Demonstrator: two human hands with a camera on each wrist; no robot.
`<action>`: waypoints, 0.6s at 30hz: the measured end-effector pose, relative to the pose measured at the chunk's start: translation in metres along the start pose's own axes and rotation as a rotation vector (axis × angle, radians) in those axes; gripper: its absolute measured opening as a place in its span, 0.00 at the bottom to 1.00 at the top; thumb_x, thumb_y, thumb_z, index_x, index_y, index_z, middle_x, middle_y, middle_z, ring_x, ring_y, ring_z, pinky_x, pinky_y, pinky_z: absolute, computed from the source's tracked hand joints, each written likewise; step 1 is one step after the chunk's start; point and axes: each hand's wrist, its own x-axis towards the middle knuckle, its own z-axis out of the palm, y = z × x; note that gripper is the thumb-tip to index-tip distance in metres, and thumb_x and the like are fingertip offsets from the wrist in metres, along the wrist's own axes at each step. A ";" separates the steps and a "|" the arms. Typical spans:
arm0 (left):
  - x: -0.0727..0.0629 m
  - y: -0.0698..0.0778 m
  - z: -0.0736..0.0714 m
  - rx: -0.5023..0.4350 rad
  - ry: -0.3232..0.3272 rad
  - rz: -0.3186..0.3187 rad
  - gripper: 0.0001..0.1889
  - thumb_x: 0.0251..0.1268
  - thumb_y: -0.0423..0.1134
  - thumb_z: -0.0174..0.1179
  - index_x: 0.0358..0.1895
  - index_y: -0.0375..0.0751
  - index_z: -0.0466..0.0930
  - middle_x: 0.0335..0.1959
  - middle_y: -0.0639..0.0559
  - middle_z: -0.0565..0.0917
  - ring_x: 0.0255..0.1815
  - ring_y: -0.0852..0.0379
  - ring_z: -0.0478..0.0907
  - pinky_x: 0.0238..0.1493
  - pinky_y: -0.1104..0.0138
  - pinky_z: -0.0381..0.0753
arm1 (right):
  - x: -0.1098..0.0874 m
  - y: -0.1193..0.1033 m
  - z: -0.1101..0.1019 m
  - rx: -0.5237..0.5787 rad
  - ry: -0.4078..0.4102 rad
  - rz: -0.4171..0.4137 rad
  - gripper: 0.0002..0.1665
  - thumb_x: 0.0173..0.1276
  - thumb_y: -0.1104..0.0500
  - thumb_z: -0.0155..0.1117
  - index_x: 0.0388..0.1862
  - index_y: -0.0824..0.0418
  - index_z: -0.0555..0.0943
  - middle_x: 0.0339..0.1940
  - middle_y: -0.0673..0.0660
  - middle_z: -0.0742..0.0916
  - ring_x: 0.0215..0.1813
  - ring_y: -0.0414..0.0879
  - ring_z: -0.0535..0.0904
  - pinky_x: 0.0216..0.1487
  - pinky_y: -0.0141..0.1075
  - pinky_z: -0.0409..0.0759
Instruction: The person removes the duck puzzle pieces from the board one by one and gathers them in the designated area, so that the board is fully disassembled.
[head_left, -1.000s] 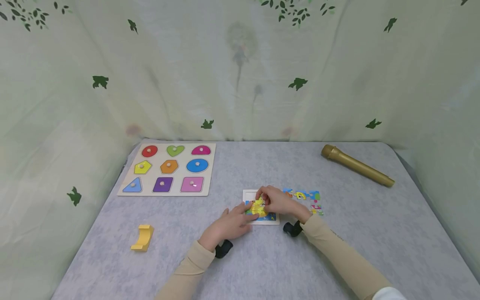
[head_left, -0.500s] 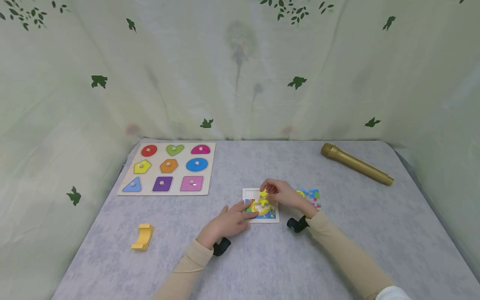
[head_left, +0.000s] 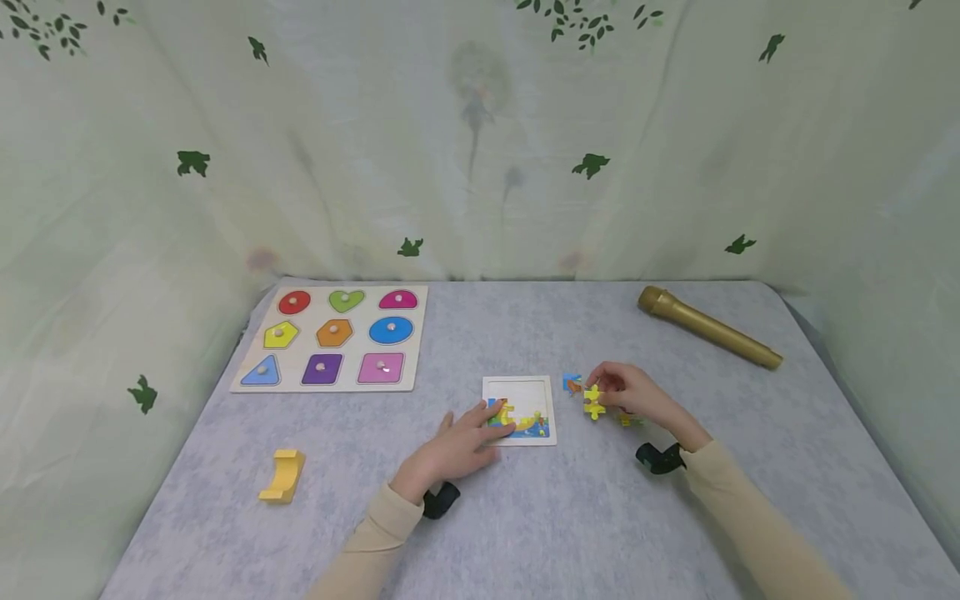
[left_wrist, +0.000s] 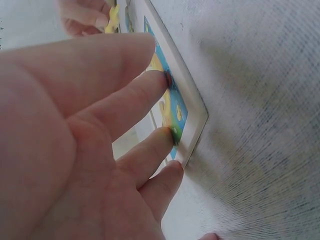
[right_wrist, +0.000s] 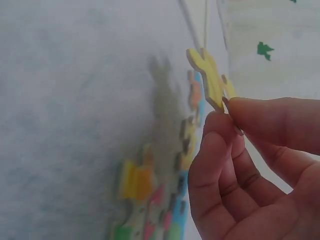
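My right hand (head_left: 637, 396) pinches a yellow jigsaw piece (head_left: 594, 402) between thumb and forefinger, a little above the table; the right wrist view shows the piece (right_wrist: 212, 75) tilted, its shadow on the cloth. Straight fingers of my left hand (head_left: 461, 446) press on the lower left of a small white-framed jigsaw puzzle (head_left: 519, 382). In that frame the lower part holds blue, green and yellow pieces, while the upper part shows bare white backing. In the left wrist view, fingertips (left_wrist: 162, 80) touch the picture and the frame's edge (left_wrist: 192, 135).
Loose jigsaw pieces (right_wrist: 137, 180) lie right of the frame, partly hidden by my right hand. A shape-peg board (head_left: 324, 337) lies at the back left, a yellow curved block (head_left: 283, 477) at the left, a gold microphone-shaped tube (head_left: 708, 327) at the back right. A curtain (head_left: 480, 208) stands behind.
My right hand has lifted the yellow jigsaw piece out of the frame and carried it right, over the loose pieces. The left hand stays on the puzzle.
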 end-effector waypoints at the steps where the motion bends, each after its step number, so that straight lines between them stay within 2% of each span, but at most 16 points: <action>1: 0.000 -0.001 0.001 -0.001 0.003 0.002 0.22 0.72 0.39 0.53 0.67 0.44 0.71 0.75 0.45 0.56 0.75 0.42 0.46 0.64 0.33 0.42 | -0.002 0.001 -0.001 -0.010 -0.001 -0.001 0.11 0.60 0.71 0.61 0.43 0.69 0.79 0.30 0.56 0.77 0.31 0.47 0.70 0.26 0.33 0.69; 7: 0.000 -0.002 0.002 -0.009 0.014 0.004 0.22 0.71 0.40 0.53 0.67 0.45 0.71 0.75 0.46 0.55 0.75 0.43 0.46 0.64 0.34 0.42 | -0.010 0.008 0.002 -0.100 0.022 0.005 0.10 0.59 0.72 0.62 0.40 0.66 0.80 0.29 0.54 0.77 0.31 0.47 0.70 0.29 0.34 0.70; 18: 0.000 -0.005 0.006 -0.019 0.043 0.006 0.22 0.71 0.39 0.54 0.67 0.45 0.71 0.75 0.47 0.55 0.75 0.43 0.46 0.64 0.34 0.41 | -0.014 0.011 0.012 -0.276 0.121 -0.083 0.09 0.57 0.75 0.62 0.36 0.66 0.80 0.27 0.51 0.79 0.30 0.43 0.72 0.30 0.34 0.72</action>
